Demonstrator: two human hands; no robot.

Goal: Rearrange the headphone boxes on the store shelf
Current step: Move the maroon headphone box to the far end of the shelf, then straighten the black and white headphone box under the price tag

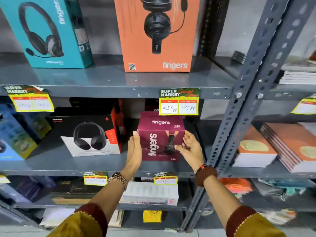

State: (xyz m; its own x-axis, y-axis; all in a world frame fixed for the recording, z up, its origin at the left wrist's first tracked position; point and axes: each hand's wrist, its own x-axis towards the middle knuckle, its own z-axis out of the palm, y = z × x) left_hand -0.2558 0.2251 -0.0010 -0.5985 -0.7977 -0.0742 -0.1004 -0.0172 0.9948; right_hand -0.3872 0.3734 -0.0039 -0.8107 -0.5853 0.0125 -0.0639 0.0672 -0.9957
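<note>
A maroon "fingers" headphone box (pixel 160 137) stands upright on the middle shelf (pixel 95 165), under a price tag. My left hand (pixel 135 151) is flat, fingers straight, against the box's left side. My right hand (pixel 189 147) is at its right edge with fingers spread, the thumb just in front of the box face. Neither hand wraps around the box. To its left a black and red headphone box (pixel 89 134) lies tilted back. On the shelf above stand a teal box (pixel 47 31) and an orange box (pixel 157 35).
Blue boxes (pixel 15 134) fill the middle shelf's far left. A slotted grey upright (pixel 239 103) rises just right of my right hand, with stacked notebooks (pixel 273 146) beyond it. Yellow price tags (pixel 178 101) hang from the shelf edges. More boxes sit on the lower shelf (pixel 150 194).
</note>
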